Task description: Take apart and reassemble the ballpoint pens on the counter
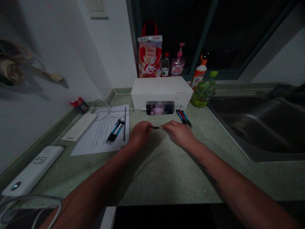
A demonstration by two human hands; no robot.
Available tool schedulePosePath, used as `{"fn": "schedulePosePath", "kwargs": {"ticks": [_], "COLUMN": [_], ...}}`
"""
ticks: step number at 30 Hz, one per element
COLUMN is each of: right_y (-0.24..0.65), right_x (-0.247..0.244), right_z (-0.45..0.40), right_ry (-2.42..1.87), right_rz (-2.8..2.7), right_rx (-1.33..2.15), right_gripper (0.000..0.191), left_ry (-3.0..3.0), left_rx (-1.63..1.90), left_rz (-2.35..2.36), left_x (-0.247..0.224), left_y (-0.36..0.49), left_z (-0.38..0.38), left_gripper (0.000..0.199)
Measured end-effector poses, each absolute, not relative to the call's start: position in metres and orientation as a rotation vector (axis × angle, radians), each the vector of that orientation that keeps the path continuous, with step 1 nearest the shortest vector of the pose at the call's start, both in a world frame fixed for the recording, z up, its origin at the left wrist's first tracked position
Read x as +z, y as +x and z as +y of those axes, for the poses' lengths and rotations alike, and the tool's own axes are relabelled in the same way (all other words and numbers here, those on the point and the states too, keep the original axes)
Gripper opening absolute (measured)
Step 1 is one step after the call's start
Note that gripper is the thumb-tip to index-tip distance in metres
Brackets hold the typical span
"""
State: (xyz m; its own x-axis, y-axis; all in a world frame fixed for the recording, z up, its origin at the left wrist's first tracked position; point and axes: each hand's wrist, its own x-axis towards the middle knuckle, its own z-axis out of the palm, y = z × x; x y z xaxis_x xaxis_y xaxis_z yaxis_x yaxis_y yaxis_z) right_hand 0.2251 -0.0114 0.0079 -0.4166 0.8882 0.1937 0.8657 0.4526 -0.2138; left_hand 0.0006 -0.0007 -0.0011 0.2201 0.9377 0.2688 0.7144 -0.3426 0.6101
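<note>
Two bare hands met just above the desk (164,171), their fingertips closed from opposite sides on a slim black-and-silver pen part (157,128). The left hand (140,133) pinched its dark end, and the right hand (179,133) gripped the thin, bright end; neither was released, though the fingers hid how much of the piece lay inside them. The piece ran level between the hands, held clear of the speckled surface as far as the view showed.

Just left of the left hand, a printed sheet (90,143) lay on the desk with a small bunch of blue-and-black pens (114,132) on top of it. Beyond the right hand, three pens (183,117) lay side by side on the bare desk, one with a red barrel. Straight ahead, a blurred phone (160,107) leaned against a white box (162,89), with a white cable (109,108) looping away to its left. A white power bank (30,170) sat near the wall, a green bottle (203,89) stood beside the box, and a steel sink (257,127) was set into the desk on the right.
</note>
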Motion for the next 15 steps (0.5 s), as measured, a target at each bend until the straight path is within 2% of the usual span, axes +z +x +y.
{"fn": "schedulePosePath", "kwargs": {"ticks": [8, 15], "right_y": [0.221, 0.221], "right_x": [-0.003, -0.004], "right_z": [-0.008, -0.009], "right_ry": [-1.388, -1.309], "right_rz": [-2.25, -2.287], "right_rx": [0.313, 0.336], "right_gripper": [0.015, 0.014], "left_ry": [1.944, 1.826], "left_rx": [0.863, 0.876], "left_rz": [1.483, 1.451], "left_x": [-0.002, 0.001], "left_y": [0.005, 0.006], "left_z": [-0.003, -0.005], "left_gripper": [0.011, 0.008]}}
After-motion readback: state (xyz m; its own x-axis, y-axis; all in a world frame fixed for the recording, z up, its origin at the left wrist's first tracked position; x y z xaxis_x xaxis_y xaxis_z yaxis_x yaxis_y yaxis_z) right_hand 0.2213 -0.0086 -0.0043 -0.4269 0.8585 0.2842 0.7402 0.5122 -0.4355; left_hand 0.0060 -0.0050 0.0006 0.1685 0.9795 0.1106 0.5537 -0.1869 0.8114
